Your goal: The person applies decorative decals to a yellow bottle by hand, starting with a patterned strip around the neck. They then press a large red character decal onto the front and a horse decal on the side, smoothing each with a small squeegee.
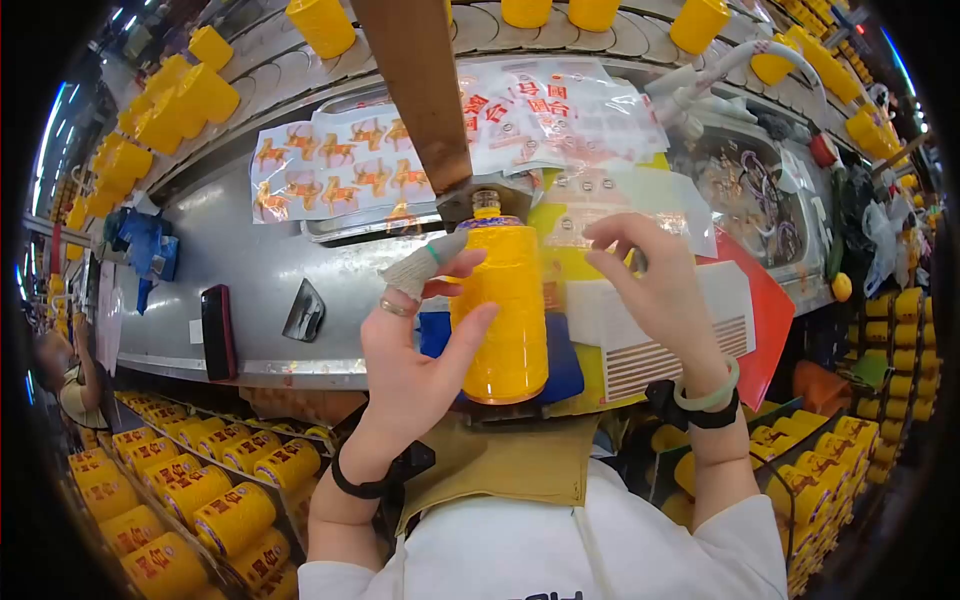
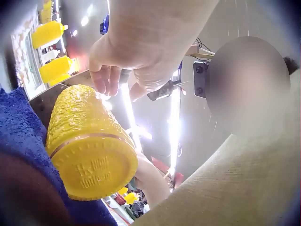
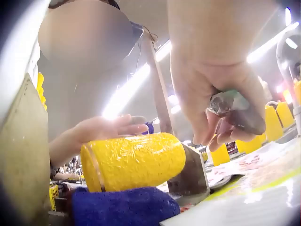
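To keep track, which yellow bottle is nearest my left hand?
The bottle lying on the blue cloth, neck toward the wooden post; the other yellow bottles are farther off.

In the right hand (image 1: 655,285), a small greyish thing (image 3: 237,110) is partly hidden, too unclear to name. Near the left hand (image 1: 410,370), the fuzzy blue cloth (image 2: 21,125) is cut off at the left wrist view's edge.

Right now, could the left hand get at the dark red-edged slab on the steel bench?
Probably yes: the left hand looks open, by the yellow bottle, and the slab lies uncovered. Only a small dark piece sits roughly between, low enough to clear.
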Tool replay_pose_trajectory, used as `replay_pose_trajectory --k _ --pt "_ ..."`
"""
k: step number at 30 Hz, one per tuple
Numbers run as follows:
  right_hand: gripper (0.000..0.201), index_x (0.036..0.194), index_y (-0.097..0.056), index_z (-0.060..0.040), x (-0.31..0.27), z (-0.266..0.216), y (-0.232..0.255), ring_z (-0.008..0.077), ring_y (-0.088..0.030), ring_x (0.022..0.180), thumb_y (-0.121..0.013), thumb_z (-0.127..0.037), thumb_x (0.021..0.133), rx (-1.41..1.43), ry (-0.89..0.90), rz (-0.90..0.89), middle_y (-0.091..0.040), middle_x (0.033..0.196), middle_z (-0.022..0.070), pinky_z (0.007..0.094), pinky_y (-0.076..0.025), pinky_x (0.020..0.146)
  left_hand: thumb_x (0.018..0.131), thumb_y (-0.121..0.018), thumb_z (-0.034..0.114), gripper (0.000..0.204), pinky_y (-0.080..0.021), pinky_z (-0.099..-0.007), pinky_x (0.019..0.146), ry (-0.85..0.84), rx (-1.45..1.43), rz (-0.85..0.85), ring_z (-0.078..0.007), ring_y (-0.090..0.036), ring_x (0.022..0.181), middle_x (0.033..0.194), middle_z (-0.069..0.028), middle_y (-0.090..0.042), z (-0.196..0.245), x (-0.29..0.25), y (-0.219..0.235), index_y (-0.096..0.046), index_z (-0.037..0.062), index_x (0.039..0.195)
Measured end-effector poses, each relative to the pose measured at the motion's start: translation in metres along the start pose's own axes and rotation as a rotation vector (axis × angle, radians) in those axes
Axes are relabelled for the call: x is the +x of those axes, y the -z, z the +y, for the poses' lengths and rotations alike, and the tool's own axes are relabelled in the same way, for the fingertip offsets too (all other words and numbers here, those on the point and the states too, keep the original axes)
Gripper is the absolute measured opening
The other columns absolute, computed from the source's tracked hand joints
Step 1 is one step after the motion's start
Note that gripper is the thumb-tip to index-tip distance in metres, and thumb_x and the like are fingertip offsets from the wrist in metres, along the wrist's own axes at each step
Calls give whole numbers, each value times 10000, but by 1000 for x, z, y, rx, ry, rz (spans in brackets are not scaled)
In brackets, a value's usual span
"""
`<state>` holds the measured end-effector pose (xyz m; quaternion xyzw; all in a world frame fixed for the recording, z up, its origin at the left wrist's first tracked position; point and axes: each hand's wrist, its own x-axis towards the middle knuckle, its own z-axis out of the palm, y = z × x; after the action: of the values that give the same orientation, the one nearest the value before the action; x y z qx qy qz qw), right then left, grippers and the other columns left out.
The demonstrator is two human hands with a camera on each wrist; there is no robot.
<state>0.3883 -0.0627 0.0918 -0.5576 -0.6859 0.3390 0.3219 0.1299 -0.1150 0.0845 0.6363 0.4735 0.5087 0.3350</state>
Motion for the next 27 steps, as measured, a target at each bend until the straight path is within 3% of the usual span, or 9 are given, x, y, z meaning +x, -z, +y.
replay_pose_trajectory --k 2,6,12,14,18,24,27 --pt "165 1075 -725 -11 0 13 -5 145 -644 857 -713 -49 914 -84 -41 -69 -718 950 68 286 -497 775 908 -759 10 522 -546 -340 938 23 -20 12 -204 -694 1113 1249 -145 -733 -1 -3 0 -593 -8 1402" --pt "142 988 -738 -22 6 43 -22 344 -654 889 -723 -98 869 -254 130 -142 -686 906 151 426 -520 818 920 -744 0 486 -542 -338 943 42 -31 39 -201 -688 1128 1256 -146 -727 -4 -10 -3 -603 -17 1385" --pt "235 946 -749 -65 20 52 -43 371 -663 937 -813 -232 794 -356 133 -342 -666 947 166 460 -528 852 947 -662 -71 498 -513 -351 1006 48 -40 5 -205 -641 1211 1319 -153 -675 -1 -15 -1 -554 -22 1431" --pt "239 919 -745 -68 23 50 -46 379 -661 942 -826 -242 776 -351 92 -381 -666 960 168 467 -530 853 935 -726 -16 431 -525 -329 963 54 -55 77 -197 -676 1131 1255 -150 -720 0 -15 -4 -614 -31 1351" --pt "228 852 -728 -57 26 52 -47 385 -661 945 -828 -241 764 -396 26 -482 -677 945 169 469 -531 834 934 -720 -24 419 -521 -328 965 66 -63 90 -194 -672 1124 1255 -149 -719 2 -14 -4 -619 -29 1341" --pt "234 855 -714 -18 30 59 -31 355 -679 949 -796 -228 793 -133 60 -381 -695 858 158 460 -522 815 936 -710 -35 441 -514 -329 977 66 -83 89 -192 -659 1148 1276 -151 -707 3 -11 0 -598 -30 1363" --pt "246 860 -713 -19 28 54 -34 356 -675 968 -801 -237 786 -207 109 -331 -689 914 162 456 -527 829 938 -707 -37 453 -512 -330 981 64 -88 92 -193 -656 1157 1284 -154 -700 2 -8 -2 -586 -31 1375"
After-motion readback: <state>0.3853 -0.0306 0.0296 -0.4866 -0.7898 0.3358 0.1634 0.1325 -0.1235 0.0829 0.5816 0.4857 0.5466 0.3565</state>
